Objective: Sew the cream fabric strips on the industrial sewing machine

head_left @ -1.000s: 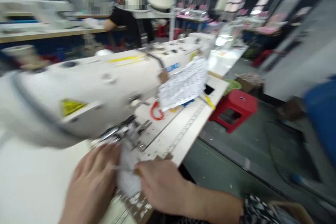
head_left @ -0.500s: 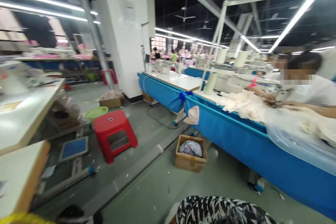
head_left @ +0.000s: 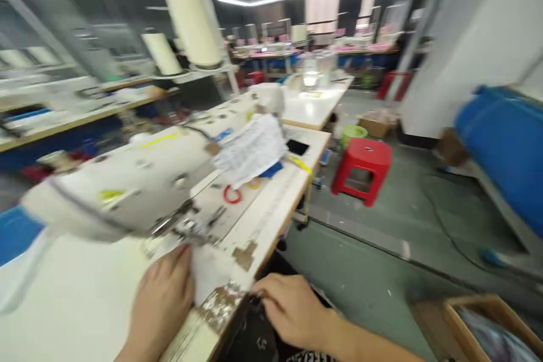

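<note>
A white sewing machine (head_left: 139, 181) stands along the table, its metal presser foot parts (head_left: 186, 226) just ahead of my left hand (head_left: 163, 288). That hand has its fingers curled down onto a piece of white cloth (head_left: 210, 268) by the foot; the fingertips are partly hidden. My right hand (head_left: 292, 308) is at the table's front edge with its fingers closed. What they grip is too blurred to make out. Dark patterned fabric (head_left: 254, 334) hangs below it at my lap.
Beyond the foot lie a written paper sheet (head_left: 254, 150), red-handled scissors (head_left: 232, 195), a black phone (head_left: 297, 147) and a yellow tape measure (head_left: 300, 164). Thread cones (head_left: 190, 17) rise behind. A red stool (head_left: 365, 167) and a cardboard box (head_left: 492, 317) stand on the floor.
My view has swung left from the aisle and the co-worker's table to the sewing machine. Both my hands have come into view at the table.
</note>
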Available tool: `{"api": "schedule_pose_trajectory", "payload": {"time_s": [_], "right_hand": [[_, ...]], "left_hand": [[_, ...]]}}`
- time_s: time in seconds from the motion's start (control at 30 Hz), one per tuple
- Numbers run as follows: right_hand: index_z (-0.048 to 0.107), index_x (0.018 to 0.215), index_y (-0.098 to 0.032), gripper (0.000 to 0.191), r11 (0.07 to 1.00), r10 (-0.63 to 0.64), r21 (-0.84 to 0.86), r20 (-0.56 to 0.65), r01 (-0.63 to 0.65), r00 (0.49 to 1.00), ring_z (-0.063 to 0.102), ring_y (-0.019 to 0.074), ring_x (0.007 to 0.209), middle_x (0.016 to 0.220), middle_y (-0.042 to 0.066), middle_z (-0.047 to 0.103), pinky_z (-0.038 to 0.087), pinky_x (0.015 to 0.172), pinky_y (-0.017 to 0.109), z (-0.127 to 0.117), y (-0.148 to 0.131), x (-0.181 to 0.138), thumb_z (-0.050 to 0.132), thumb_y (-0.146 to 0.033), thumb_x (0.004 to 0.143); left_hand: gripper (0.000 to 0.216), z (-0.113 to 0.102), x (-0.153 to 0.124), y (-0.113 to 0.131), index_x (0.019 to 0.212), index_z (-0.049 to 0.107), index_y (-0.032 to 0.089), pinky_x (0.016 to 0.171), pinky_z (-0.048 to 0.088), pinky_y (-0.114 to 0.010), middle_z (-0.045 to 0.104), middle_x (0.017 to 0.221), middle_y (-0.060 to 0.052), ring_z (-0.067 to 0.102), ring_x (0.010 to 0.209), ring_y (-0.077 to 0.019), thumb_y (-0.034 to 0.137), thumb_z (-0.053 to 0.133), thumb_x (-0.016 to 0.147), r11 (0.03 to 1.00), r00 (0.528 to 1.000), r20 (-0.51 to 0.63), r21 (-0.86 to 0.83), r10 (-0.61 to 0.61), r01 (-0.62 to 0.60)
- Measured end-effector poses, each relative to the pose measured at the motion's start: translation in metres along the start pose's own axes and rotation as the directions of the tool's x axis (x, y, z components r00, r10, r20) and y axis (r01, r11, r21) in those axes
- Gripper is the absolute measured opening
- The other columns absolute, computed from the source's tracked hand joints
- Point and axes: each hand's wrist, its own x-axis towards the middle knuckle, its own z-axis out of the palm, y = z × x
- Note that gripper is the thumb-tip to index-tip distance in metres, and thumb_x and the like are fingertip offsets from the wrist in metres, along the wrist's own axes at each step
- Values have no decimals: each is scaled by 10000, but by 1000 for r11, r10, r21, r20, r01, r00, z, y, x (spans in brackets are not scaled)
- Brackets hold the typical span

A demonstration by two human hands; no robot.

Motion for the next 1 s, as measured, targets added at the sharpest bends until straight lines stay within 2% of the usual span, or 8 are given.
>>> {"api": "schedule_pose_trajectory", "payload": {"time_s": [0.07,0.13,0.3,0.47,0.6,0.73,0.9,1.0], "right_hand": [[641,1092,-154,296,999,-28,18,15,27,1000,702,185,784,923,75,740,516,714,276,-4,7,16,395,-119,931],[626,1116,-146,301,999,-44,4,21,44,999,700,196,786,943,89,740,504,710,291,-7,11,31,383,-126,940],[636,1104,-171,247,992,-59,-102,79,67,995,713,227,810,965,74,762,467,692,303,4,8,64,474,-149,919],[648,967,-187,123,973,-45,-220,137,74,990,703,233,723,843,64,758,389,587,288,20,3,88,529,-196,937],[606,830,-205,167,960,-53,-263,168,97,984,666,199,613,724,19,714,335,544,280,23,4,94,478,-139,914],[573,823,-215,169,956,-84,-262,188,133,978,630,171,570,696,-4,688,311,527,266,21,6,95,450,-148,917],[572,842,-218,170,959,-107,-238,209,157,972,578,153,512,661,-18,657,307,507,258,21,9,95,438,-170,933],[589,878,-217,172,962,-123,-213,231,173,965,609,156,556,700,-13,679,357,531,254,18,10,96,434,-173,939]], "left_hand": [[371,-3,-11,-5,1207,608,114,896,509,-467,645,1195,-177,613,1055,-315,184,400,909,992,998,17,106,-68,66],[389,-3,-8,-3,1212,608,127,935,493,-441,646,1216,-157,601,1096,-297,146,402,882,986,994,47,135,-101,94],[410,-12,1,7,1219,606,110,997,459,-476,633,1250,-164,590,1111,-291,100,404,862,985,983,122,118,-139,125],[426,-19,-4,6,1241,592,107,1030,434,-492,626,1268,-164,589,1121,-292,74,425,850,982,974,152,117,-166,149],[479,-17,-7,5,1262,574,96,1060,406,-499,619,1289,-158,583,1148,-284,31,421,814,975,963,174,127,-204,183],[485,-19,-5,7,1284,552,93,1075,397,-510,615,1287,-154,554,1197,-284,39,406,825,974,957,185,62,-224,216],[382,-21,-1,13,1244,583,83,1075,414,-467,620,1260,-150,539,1210,-280,192,429,912,972,965,138,-48,-222,230],[380,-17,-3,19,1251,591,86,1081,406,-450,626,1272,-142,542,1218,-271,232,407,952,976,974,89,-36,-210,214]]}}
